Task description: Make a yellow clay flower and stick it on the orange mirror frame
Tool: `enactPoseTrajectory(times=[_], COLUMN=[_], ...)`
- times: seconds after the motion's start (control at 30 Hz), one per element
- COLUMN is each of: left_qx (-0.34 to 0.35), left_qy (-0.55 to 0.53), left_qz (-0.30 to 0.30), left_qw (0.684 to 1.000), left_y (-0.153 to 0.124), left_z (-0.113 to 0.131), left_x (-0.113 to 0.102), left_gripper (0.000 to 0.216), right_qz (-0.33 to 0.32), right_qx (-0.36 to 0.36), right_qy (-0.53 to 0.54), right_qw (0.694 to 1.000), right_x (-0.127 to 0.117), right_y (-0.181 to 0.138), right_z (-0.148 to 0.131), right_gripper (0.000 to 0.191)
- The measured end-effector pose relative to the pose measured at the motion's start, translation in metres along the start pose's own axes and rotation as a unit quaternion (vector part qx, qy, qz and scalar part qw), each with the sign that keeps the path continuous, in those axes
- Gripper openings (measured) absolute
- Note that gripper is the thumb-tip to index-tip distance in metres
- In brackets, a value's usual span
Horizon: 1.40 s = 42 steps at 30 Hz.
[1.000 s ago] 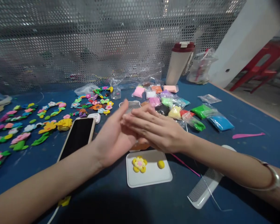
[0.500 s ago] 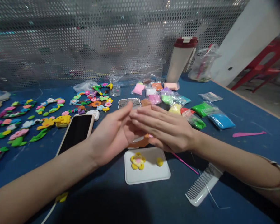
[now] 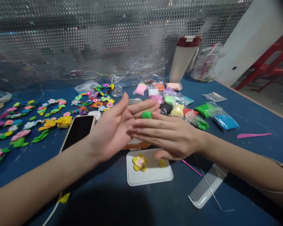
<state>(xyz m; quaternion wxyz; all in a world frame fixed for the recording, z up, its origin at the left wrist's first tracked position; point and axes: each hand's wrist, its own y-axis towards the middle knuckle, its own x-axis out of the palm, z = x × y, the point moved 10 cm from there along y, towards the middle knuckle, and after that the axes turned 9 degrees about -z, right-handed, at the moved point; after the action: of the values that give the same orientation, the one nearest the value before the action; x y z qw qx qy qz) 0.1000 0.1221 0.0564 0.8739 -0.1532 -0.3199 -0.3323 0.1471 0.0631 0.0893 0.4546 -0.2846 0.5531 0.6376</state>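
Observation:
A small lump of bright green clay (image 3: 146, 115) is pressed between my two hands. My left hand (image 3: 115, 128) is palm up with its fingers stretched out beneath the clay. Over it lies my right hand (image 3: 172, 133), fingers straight and flat, covering part of the left palm; the green shows past its index finger. Below the hands, a white tray (image 3: 143, 181) carries a yellow clay flower (image 3: 139, 162) with a pink centre. A yellow clay piece (image 3: 162, 163) on the same tray is partly hidden by my right thumb.
Bagged clay, including a blue pack (image 3: 225, 121), lies behind my right hand. A phone (image 3: 77, 131) and finished clay flower pieces (image 3: 47, 124) are at left. A white comb (image 3: 206, 188), pink tool (image 3: 253, 135) and tumbler (image 3: 182, 59) are at right.
My right hand has slid down and toward me across the left palm. The green clay, hidden before, now shows between the hands, and my right thumb now covers part of the yellow piece.

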Motion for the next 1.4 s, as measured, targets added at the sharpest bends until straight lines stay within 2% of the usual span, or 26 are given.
enactPoseTrajectory(times=[0.03,0.13,0.17,0.23,0.27,0.37,0.43,0.5,0.53,0.67,0.73,0.9,1.0,1.13,1.2,1.3,1.4], left_qx=[-0.004,0.039,0.048,0.031,0.018,0.052,0.076,0.048,0.023,-0.039,-0.046,0.001,0.034,0.063,0.061,0.056,0.057], left_qy=[-0.007,-0.015,-0.012,-0.005,-0.009,-0.018,-0.011,-0.014,-0.022,-0.029,-0.003,0.134,0.179,0.186,0.188,0.192,0.196], left_qz=[0.008,0.005,0.0,0.0,-0.001,-0.016,-0.019,-0.021,-0.026,-0.067,-0.071,0.01,0.071,0.11,0.111,0.117,0.127], left_qw=[1.0,0.999,0.999,1.0,1.0,0.998,0.997,0.999,0.999,0.997,0.996,0.991,0.981,0.974,0.974,0.973,0.971], left_y=[0.0,0.0,0.0,0.0,0.0,-0.001,-0.003,-0.003,-0.003,-0.004,-0.005,-0.005,-0.007,-0.011,-0.011,-0.011,-0.013], left_z=[-0.001,0.007,0.008,0.004,0.001,0.008,0.012,0.003,-0.004,-0.028,-0.031,-0.012,0.004,0.014,0.014,0.013,0.016], left_x=[-0.001,-0.002,-0.002,-0.002,-0.001,0.006,0.011,0.016,0.019,0.029,0.027,-0.003,-0.021,-0.032,-0.034,-0.035,-0.034], left_gripper=[0.05,0.045,0.048,0.05,0.047,0.041,0.044,0.046,0.047,0.052,0.052,0.029,0.019,0.016,0.016,0.015,0.015], right_qz=[0.0,0.049,0.058,0.033,0.027,0.045,0.02,0.004,0.02,0.15,0.19,0.265,0.266,0.227,0.193,0.166,0.167], right_qx=[-0.002,0.086,0.078,0.033,0.033,0.098,0.101,0.113,0.141,0.284,0.324,0.379,0.42,0.438,0.444,0.459,0.45], right_qy=[-0.004,0.006,0.012,0.014,0.01,-0.007,-0.006,0.008,0.018,0.096,0.163,0.28,0.29,0.284,0.351,0.431,0.398], right_qw=[1.0,0.995,0.995,0.999,0.999,0.994,0.995,0.993,0.99,0.942,0.912,0.841,0.817,0.822,0.802,0.759,0.781], right_x=[-0.001,-0.011,-0.013,-0.009,-0.009,-0.017,-0.014,-0.011,-0.014,-0.03,-0.028,-0.016,-0.007,-0.003,0.009,0.025,0.02], right_y=[0.002,-0.001,-0.002,-0.002,-0.003,-0.01,-0.012,-0.013,-0.014,-0.029,-0.037,-0.06,-0.07,-0.069,-0.067,-0.066,-0.063], right_z=[0.0,0.019,0.018,0.009,0.008,0.015,0.011,0.007,0.008,0.022,0.026,0.035,0.042,0.044,0.044,0.042,0.041], right_gripper=[0.053,0.056,0.058,0.062,0.062,0.058,0.056,0.057,0.055,0.043,0.044,0.045,0.035,0.014,0.007,0.014,0.015])
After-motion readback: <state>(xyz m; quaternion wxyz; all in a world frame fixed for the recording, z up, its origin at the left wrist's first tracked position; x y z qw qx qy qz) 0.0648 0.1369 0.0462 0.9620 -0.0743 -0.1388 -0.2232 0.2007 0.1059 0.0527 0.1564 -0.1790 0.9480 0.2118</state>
